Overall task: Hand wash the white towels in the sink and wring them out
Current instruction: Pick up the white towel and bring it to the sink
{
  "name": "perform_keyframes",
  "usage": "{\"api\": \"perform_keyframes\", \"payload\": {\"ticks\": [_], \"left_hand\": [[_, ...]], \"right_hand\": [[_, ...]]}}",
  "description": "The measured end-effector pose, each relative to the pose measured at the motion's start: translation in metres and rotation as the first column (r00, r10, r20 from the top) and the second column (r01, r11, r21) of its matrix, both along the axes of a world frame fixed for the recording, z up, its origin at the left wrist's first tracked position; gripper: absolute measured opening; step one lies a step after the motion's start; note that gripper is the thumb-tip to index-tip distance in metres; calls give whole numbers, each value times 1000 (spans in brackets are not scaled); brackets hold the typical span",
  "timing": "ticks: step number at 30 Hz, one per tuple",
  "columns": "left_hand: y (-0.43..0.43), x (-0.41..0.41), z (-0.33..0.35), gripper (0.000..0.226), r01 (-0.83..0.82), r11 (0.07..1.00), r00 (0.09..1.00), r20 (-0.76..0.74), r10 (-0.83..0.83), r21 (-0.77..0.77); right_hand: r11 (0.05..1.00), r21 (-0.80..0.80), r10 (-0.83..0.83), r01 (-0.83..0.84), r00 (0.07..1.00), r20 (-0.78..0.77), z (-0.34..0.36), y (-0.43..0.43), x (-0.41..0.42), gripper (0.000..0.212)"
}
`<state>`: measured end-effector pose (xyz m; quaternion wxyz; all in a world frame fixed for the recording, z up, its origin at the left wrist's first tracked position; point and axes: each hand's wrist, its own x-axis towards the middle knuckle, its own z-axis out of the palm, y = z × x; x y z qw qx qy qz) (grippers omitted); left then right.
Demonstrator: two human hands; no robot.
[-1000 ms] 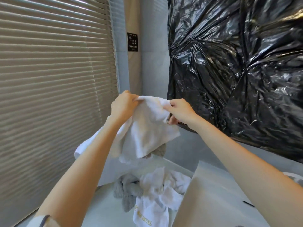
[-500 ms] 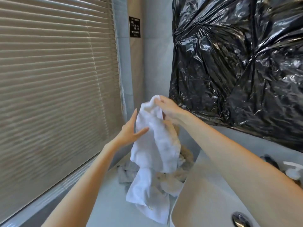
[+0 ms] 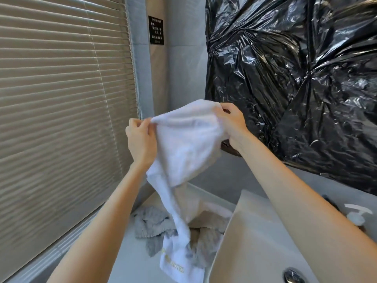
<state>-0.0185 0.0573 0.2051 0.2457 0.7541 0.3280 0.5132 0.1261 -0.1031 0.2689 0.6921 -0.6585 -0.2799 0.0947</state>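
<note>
White terry cloth, a white towel (image 3: pixel 187 139), is held up in the middle of the frame, above the counter and left of the sink. Its top edge is stretched between two hands. The upper left corner is pinched by the curled fingers and thumb of the left hand (image 3: pixel 140 139), and the upper right part is gripped by the right hand (image 3: pixel 232 125), whose fingers are folded over the cloth. From this edge the towel hangs down in a loose fold, narrowing to a long tail that reaches the counter at lower centre, where gold lettering is seen near its hem.

Under the tail a heap of cloths (image 3: pixel 155 227) is spread on the pale counter (image 3: pixel 126 260); grey and beige pieces can be made out, lying partly beneath the towel's end. Just to the right, at the lower right of the frame, the cream basin of the sink (image 3: pixel 251 242) is seen, with a metal drain (image 3: pixel 293 275) at the bottom edge. A white pump dispenser (image 3: pixel 356 215) is partly hidden behind the right forearm at the right edge.

Beige slatted blinds (image 3: pixel 61 109) fill the left side. Crumpled black plastic sheeting (image 3: pixel 295 78) covers the upper right of the wall, and a small black sign (image 3: pixel 156 30) with pale text, too small to read, is fixed at upper centre.
</note>
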Motion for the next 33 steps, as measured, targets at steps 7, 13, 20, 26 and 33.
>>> {"api": "perform_keyframes", "payload": {"ticks": [7,13,20,26,33], "left_hand": [[-17,29,39,42,238,970,970,-45,-240,-54],[-77,45,66,46,687,643,727,312,-612,-338],[-185,61,101,34,903,291,412,449,-793,-315],[-240,81,76,37,913,321,394,338,-855,-253],[-274,98,-8,18,901,272,351,200,-915,-338]], "right_hand": [[988,-110,-85,104,983,163,-14,-33,4,31],[951,-228,271,-209,917,291,-10,-98,-15,62],[996,-86,28,15,880,475,12,-179,-25,55],[975,-173,-45,136,893,448,-8,-251,-18,50],[921,-320,-98,223,926,364,-88,-295,-15,43]]}}
